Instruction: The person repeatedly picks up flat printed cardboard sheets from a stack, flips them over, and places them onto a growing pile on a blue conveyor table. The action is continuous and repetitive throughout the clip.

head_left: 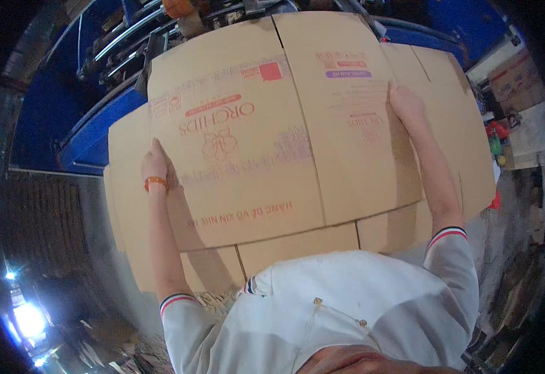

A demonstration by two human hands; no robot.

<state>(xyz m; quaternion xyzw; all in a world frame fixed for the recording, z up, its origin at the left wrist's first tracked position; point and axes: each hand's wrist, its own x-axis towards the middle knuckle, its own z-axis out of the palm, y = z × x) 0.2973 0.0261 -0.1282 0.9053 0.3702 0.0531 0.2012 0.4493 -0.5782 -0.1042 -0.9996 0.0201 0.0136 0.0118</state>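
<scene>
The cardboard [254, 143] is printed and slotted but flat, not formed into a box; left hand [154, 163] (nine o'clock) and right hand [408, 105] (two) curl closed, gripping its edges.

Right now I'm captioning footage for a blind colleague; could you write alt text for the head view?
A person's left hand and right hand are at opposite edges of a printed brown cardboard sheet, with more cardboard beneath it. Blue-framed machinery stands beyond; an orange band circles the left wrist.
</scene>
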